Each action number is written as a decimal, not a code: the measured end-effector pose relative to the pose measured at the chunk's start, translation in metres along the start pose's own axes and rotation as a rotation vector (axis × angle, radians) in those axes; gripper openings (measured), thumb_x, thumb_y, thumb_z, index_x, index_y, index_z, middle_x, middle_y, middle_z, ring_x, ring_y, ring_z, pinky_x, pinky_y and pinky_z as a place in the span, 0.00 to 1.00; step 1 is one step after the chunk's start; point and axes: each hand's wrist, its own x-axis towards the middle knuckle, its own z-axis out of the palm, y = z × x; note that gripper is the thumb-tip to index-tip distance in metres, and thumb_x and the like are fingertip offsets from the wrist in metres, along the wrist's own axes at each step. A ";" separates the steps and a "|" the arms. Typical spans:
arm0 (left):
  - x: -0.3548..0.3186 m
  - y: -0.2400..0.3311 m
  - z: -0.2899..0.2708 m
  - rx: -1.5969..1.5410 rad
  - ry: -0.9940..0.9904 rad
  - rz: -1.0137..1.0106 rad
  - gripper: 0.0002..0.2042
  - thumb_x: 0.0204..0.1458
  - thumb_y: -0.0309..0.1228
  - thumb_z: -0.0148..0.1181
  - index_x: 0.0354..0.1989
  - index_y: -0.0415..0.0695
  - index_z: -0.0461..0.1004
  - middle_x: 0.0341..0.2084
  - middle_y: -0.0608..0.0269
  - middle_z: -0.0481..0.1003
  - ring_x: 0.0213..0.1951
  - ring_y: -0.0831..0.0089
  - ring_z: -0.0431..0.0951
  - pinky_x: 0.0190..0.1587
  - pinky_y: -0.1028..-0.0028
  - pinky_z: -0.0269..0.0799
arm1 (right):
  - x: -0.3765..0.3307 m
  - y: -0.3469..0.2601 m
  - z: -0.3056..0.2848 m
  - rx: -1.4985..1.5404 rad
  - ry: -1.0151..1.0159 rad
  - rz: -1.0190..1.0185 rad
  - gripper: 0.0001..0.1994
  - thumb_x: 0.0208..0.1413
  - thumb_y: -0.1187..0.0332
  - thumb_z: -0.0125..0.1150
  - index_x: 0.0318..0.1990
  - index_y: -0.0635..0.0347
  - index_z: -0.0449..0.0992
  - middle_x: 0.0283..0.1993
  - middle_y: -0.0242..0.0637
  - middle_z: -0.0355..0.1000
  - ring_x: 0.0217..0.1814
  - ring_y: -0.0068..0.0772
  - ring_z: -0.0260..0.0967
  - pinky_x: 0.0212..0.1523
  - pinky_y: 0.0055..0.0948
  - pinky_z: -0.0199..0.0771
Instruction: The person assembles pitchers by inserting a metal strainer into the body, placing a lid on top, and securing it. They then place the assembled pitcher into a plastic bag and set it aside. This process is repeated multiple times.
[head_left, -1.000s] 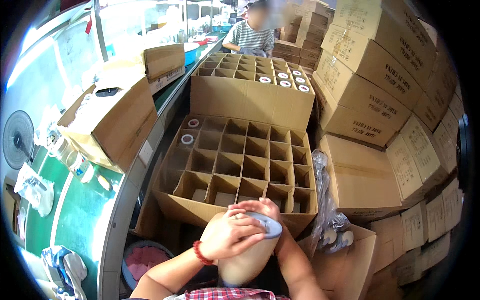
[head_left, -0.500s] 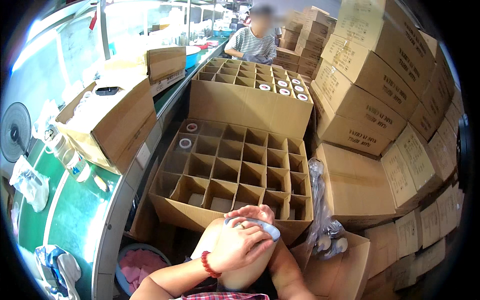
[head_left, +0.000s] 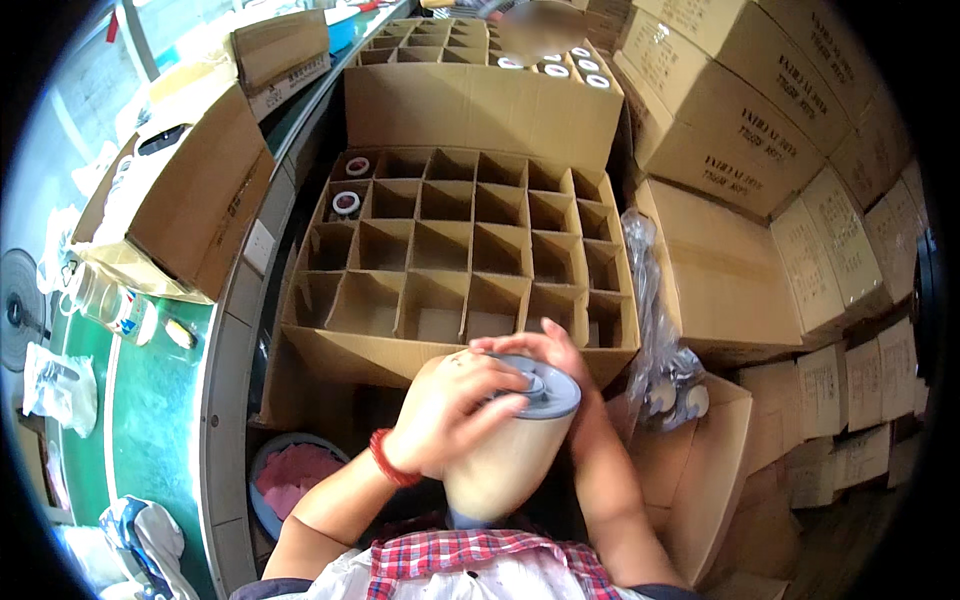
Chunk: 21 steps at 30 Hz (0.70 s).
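I hold a tan cylindrical canister (head_left: 505, 460) with a grey round end cap (head_left: 545, 385) close to my chest, tilted with the cap pointing up and away. My left hand (head_left: 450, 410) wraps over the cap end from the left, a red bracelet on its wrist. My right hand (head_left: 550, 350) reaches around the far side of the cap, fingers curled on its rim. Just beyond the cap stands an open cardboard box with a divider grid (head_left: 460, 260); two cells at its far left corner hold round items (head_left: 347, 200), the others look empty.
A second gridded box (head_left: 470, 45) with several white-topped items lies farther back. Stacked sealed cartons (head_left: 760, 160) fill the right side. A green belt (head_left: 150, 420) runs along the left with an open carton (head_left: 190, 190) on it. A plastic bag (head_left: 665, 360) of parts lies at right.
The view has tipped down and closer to the gridded box. Both hands have shifted around the canister's cap end, the left hand now covering more of the cap.
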 end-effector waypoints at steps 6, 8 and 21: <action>-0.005 -0.021 -0.009 -0.146 -0.072 0.175 0.07 0.52 0.35 0.61 0.29 0.46 0.82 0.35 0.68 0.80 0.52 0.66 0.73 0.66 0.55 0.49 | -0.007 0.002 0.019 -0.116 0.108 -0.072 0.29 0.65 0.51 0.40 0.59 0.70 0.66 0.58 0.53 0.69 0.60 0.47 0.67 0.65 0.42 0.62; -0.023 -0.077 -0.016 -0.643 -0.055 0.104 0.12 0.53 0.39 0.60 0.29 0.43 0.84 0.39 0.55 0.80 0.61 0.55 0.65 0.68 0.52 0.42 | -0.031 -0.004 0.055 -0.721 0.164 -0.161 0.26 0.67 0.53 0.40 0.53 0.70 0.72 0.60 0.50 0.68 0.62 0.44 0.65 0.66 0.41 0.59; -0.009 0.045 0.015 0.355 0.057 -0.007 0.08 0.54 0.35 0.59 0.37 0.47 0.79 0.39 0.66 0.78 0.47 0.67 0.75 0.57 0.55 0.59 | 0.032 0.021 -0.016 0.100 -0.311 -0.074 0.32 0.62 0.46 0.40 0.59 0.66 0.69 0.68 0.60 0.56 0.71 0.57 0.52 0.71 0.51 0.49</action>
